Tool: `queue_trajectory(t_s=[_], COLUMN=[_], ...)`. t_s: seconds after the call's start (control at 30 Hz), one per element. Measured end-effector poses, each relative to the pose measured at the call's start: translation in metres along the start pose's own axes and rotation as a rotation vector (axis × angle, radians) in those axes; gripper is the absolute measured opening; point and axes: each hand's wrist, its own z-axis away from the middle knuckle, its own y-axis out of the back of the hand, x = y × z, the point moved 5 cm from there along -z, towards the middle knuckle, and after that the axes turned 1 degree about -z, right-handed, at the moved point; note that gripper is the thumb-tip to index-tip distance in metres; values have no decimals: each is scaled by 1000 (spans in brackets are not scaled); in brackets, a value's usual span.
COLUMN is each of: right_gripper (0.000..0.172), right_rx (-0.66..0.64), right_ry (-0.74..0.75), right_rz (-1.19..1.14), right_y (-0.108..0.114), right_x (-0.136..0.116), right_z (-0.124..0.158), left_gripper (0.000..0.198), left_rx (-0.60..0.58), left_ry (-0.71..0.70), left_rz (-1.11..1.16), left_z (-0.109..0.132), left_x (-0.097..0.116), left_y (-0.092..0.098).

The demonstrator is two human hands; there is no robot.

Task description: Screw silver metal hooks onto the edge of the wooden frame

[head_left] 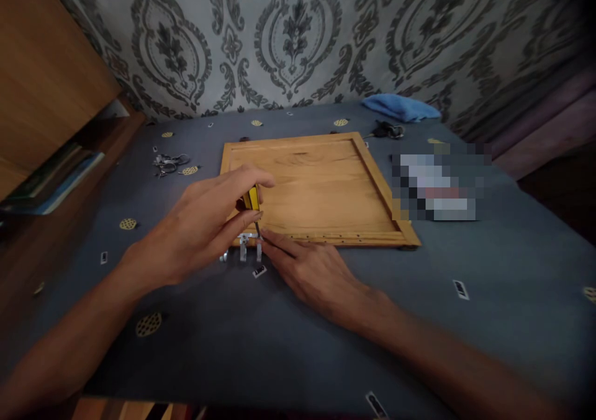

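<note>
My left hand (205,221) is closed around a yellow-handled screwdriver (252,198), its tip pointing down at a small metal hinge (244,243) at the near left corner of a wooden cabinet door (316,190). My right hand (311,271) lies low on the grey cloth, fingers pressed together with their tips against the hinge and the door's near edge. The door lies flat on the cloth with its framed side up.
More metal hinges (168,162) lie at the left back. A blue cloth (400,107) and a dark bunch of keys (386,129) sit at the back right. A wooden shelf with books (56,181) stands to the left. Patterned wallpaper rises behind.
</note>
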Motion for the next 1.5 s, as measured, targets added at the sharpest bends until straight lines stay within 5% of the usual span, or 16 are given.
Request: queue_trajectory(t_s=[0.27,0.57,1.0,1.17,1.3,1.5], right_gripper=[46,45,47,48,47,44], right_rx=[-22,-38,-42,-19,-20,-32], right_ry=[-15,-17,-19,-11,-10,-18], right_rz=[-17,-16,-19,-12,14,19], right_y=[0,4,1,0,0,5], right_x=[1,0,0,1,1,-1], right_z=[-1,-2,-1,1,2,-2], left_gripper=[28,31,33,28,21,21], left_rx=[48,79,31,115,199,227], left_ry=[-69,58,65,134,199,291], left_rz=[-51,-13,18,58,149,372], left_z=[0,0,-1,0,1,-5], left_x=[5,1,1,-1,-10,-48], left_y=[-2,-5,-4,9,12,-16])
